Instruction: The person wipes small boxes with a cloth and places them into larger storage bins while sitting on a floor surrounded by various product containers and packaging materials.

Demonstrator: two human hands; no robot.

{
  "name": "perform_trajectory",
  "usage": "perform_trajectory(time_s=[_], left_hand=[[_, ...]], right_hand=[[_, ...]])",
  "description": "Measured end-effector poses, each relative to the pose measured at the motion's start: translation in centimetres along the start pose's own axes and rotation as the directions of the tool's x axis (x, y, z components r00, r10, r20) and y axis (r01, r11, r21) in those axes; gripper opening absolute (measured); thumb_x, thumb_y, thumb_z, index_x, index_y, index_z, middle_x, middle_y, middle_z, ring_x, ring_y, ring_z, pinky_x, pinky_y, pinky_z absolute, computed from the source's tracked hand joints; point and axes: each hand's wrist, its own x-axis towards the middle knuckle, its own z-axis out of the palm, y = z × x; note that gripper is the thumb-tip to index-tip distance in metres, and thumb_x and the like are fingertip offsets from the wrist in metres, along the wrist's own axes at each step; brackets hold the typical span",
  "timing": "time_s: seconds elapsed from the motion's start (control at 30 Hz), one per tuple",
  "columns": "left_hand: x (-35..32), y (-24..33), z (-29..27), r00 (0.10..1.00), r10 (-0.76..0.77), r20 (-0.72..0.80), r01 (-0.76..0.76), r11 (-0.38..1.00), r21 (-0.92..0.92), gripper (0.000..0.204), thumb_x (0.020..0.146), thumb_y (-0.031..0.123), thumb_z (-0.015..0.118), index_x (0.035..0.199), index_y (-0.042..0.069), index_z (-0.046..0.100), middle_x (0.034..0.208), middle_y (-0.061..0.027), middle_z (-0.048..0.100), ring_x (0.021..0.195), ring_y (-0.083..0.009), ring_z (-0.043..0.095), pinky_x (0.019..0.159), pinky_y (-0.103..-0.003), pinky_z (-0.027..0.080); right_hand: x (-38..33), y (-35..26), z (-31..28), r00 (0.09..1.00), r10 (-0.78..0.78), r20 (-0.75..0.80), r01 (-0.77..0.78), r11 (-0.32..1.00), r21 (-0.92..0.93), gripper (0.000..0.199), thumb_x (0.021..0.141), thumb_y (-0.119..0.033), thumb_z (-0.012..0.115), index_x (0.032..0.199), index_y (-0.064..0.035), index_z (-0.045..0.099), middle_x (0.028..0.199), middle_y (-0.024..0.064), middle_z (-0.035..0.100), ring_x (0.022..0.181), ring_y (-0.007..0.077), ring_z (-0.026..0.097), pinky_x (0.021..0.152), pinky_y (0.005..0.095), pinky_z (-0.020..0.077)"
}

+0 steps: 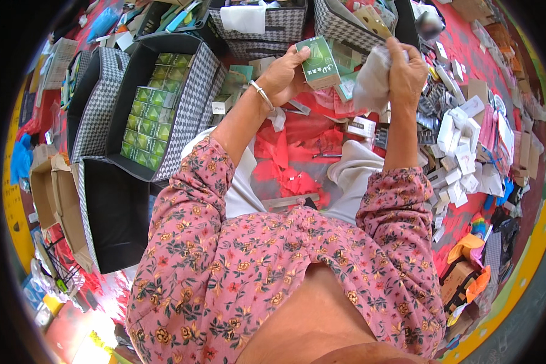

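My left hand [283,74], with a pale bangle on its wrist, grips a small green carton [320,59] with a light-bulb drawing on its front. The thumb lies along the carton's upper left edge. To the right of it, my right hand [409,76] is raised and pinches the upper part of a whitish, see-through plastic bag [370,80], which hangs down beside the palm. The bag is blurred, and I cannot make out whether anything is inside. Carton and bag are apart from each other.
At the left, a black-lined houndstooth storage box [201,100] contains rows of green cartons [145,130]. Nearby stands another dark storage box [116,233]. More houndstooth boxes [262,27] line the far side. White small boxes [458,142] lie piled at right on red sheeting [285,148].
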Motion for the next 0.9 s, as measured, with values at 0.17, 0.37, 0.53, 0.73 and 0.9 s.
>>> perform_trajectory(time_s=[0.17, 0.37, 0.53, 0.73, 0.9], left_hand=[[0.5, -1.7, -0.8, 0.947, -0.067, 0.315, 0.183, 0.916, -0.357, 0.037, 0.093, 0.030, 0.037, 0.121, 0.005, 0.041, 0.115, -0.0113, 0.053, 0.105, -0.0251, 0.053, 0.088, -0.042, 0.044], [1.0, -0.5, -2.1, 0.958, 0.044, 0.284, 0.126, 0.826, -0.550, 0.046, 0.093, 0.033, 0.032, 0.122, -0.002, 0.040, 0.119, -0.0201, 0.049, 0.105, -0.0296, 0.052, 0.090, -0.042, 0.043], [0.9, -0.7, -1.7, 0.954, 0.026, 0.297, 0.126, 0.868, -0.481, 0.049, 0.093, 0.034, 0.033, 0.127, 0.000, 0.035, 0.123, -0.0265, 0.044, 0.106, -0.0311, 0.052, 0.086, -0.042, 0.045], [0.6, -2.1, -0.6, 0.982, -0.095, 0.164, 0.156, 0.896, -0.416, 0.043, 0.093, 0.036, 0.034, 0.117, 0.003, 0.047, 0.113, -0.0120, 0.055, 0.103, -0.0266, 0.054, 0.092, -0.042, 0.040], [0.7, 0.6, -0.8, 0.904, 0.342, -0.258, -0.391, 0.903, -0.175, 0.028, 0.093, 0.028, 0.037, 0.112, 0.008, 0.044, 0.100, -0.0090, 0.055, 0.087, -0.0231, 0.058, 0.084, -0.038, 0.045]], right_hand=[[-2.4, -1.0, 3.5, 0.652, -0.730, 0.204, 0.737, 0.548, -0.395, 0.026, 0.076, -0.030, 0.064, 0.072, -0.0046, 0.061, 0.063, 0.0094, 0.058, 0.059, 0.0220, 0.057, 0.056, 0.0307, 0.0444], [-3.3, -3.4, 1.3, 0.801, -0.118, 0.586, 0.137, 0.990, 0.012, 0.027, 0.074, -0.031, 0.063, 0.076, -0.0032, 0.063, 0.065, 0.0087, 0.062, 0.057, 0.0145, 0.059, 0.051, 0.0284, 0.0463], [-1.0, -1.8, 0.8, 0.998, 0.061, -0.036, -0.052, 0.973, 0.223, 0.023, 0.078, -0.025, 0.066, 0.075, -0.0025, 0.061, 0.064, 0.0038, 0.060, 0.054, 0.0071, 0.055, 0.046, 0.0207, 0.0426], [-3.3, -1.8, 3.5, 0.745, -0.547, 0.381, 0.665, 0.649, -0.369, 0.014, 0.081, -0.018, 0.058, 0.082, -0.0035, 0.060, 0.073, 0.0125, 0.057, 0.064, 0.0285, 0.055, 0.058, 0.0343, 0.0433], [-3.4, -2.5, 2.7, 0.846, 0.113, 0.521, 0.105, 0.923, -0.370, 0.040, 0.086, -0.035, 0.051, 0.081, 0.0039, 0.061, 0.065, 0.0063, 0.054, 0.065, 0.0134, 0.047, 0.065, 0.0293, 0.0395]])
